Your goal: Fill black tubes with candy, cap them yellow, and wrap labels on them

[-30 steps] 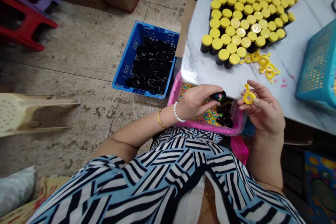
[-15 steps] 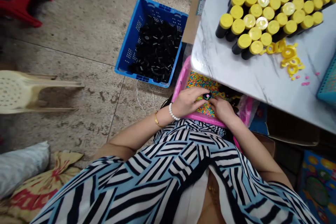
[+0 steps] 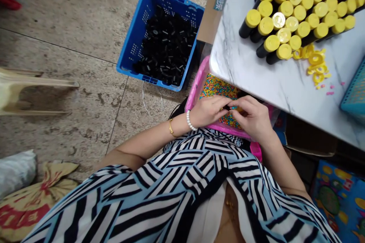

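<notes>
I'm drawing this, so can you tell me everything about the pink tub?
The pink tub looks plastic, open-topped, with raised sides. Small colourful beads lie inside. It sits upright by the striped clothes, far side partly hidden by the table. The left hand and right hand are over it; whether they touch it is unclear.

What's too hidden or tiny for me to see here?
Head view: the black piece is mostly covered by the left hand and right hand.
Head view: the table hides part of the pink tray.
Head view: the right edge cuts off the basket.
Head view: the top edge cuts off some yellow-capped tubes.
Head view: the pink bits are too small to name.
</notes>
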A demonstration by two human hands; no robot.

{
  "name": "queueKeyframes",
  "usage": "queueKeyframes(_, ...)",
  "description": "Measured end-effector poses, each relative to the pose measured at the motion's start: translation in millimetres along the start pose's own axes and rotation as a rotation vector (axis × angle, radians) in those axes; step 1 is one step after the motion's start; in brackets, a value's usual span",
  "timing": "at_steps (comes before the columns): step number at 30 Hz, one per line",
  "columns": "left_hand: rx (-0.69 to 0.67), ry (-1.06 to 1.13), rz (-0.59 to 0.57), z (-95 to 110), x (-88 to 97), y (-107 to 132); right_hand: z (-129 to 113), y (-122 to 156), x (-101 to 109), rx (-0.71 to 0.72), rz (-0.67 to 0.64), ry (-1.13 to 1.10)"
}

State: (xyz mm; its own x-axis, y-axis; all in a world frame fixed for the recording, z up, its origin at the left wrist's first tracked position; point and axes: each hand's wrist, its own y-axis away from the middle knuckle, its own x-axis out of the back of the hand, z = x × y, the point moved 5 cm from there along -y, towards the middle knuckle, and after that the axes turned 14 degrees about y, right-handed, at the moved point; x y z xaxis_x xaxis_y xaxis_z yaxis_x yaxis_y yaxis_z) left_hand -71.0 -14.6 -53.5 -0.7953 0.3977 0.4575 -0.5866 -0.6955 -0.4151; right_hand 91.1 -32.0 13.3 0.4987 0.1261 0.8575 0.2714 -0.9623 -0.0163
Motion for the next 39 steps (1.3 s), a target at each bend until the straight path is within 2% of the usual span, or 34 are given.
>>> queueKeyframes(5,-0.028,0.004,0.056,2,1.4,-5,-1,8,6,-0.048,0.065,0.022)
queueKeyframes(10,-0.063,0.019,0.084,9,5.8,-2,24,31,14,-0.358,0.188,-0.309)
queueKeyframes(13,-0.129,0.070,0.105,20,12.3,-3,42,45,5,-0.489,0.130,-0.478)
queueKeyframes(16,-0.196,0.117,0.121,31,21.7,-15,47,54,-1,-0.520,0.032,-0.594)
queueKeyframes(20,-0.240,0.099,0.182,42,33.3,-50,40,57,16,-0.490,0.085,-0.723)
queueKeyframes(25,-0.186,0.028,0.222,38,25.9,-98,38,35,51,-0.434,0.126,-0.769)
queueKeyframes(29,-0.181,0.010,0.226,29,15.6,-113,58,3,75,-0.442,0.272,-0.695)
queueKeyframes(31,-0.165,-0.001,0.232,26,14.0,-113,66,-13,75,-0.452,0.247,-0.711)
queueKeyframes(34,-0.143,-0.010,0.231,26,13.8,-111,68,-31,69,-0.445,0.136,-0.758)
queueKeyframes(39,-0.114,-0.013,0.227,28,14.1,-111,61,-43,66,-0.436,0.113,-0.777)
